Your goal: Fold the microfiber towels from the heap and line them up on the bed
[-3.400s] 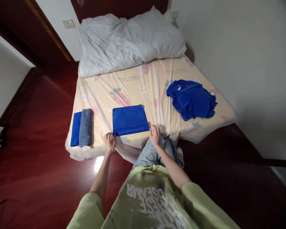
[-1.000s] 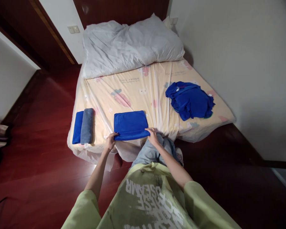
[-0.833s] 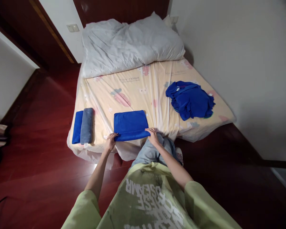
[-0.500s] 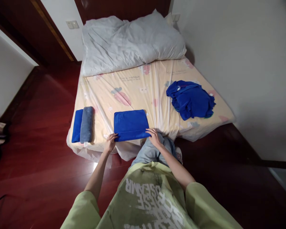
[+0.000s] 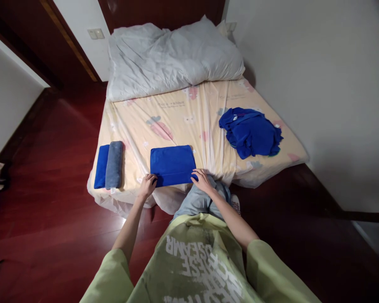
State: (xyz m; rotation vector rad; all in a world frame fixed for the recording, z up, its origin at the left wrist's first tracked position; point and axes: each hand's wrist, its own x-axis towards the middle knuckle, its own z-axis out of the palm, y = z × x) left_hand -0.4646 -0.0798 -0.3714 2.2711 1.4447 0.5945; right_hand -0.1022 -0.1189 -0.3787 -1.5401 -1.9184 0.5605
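A blue towel (image 5: 172, 162) lies flat near the front edge of the bed, its near edge turned over in a strip. My left hand (image 5: 148, 184) grips the near left corner with curled fingers. At the near right corner, my right hand (image 5: 202, 180) has its fingers bent around the cloth. To the left, a folded blue towel (image 5: 101, 166) lies side by side with a folded grey towel (image 5: 114, 165). On the right part of the bed sits a crumpled heap of blue cloth (image 5: 252, 132).
The bed (image 5: 183, 122) has a patterned sheet under a thin, clear-looking cover. A large white quilt or pillow (image 5: 177, 57) lies across its head end. A white wall (image 5: 328, 92) rises on the right, and dark red floor (image 5: 60, 189) runs along the left.
My hands have come slightly closer together, and their fingers have curled more around the towel's near corners. The towels on the left and the heap have stayed put.
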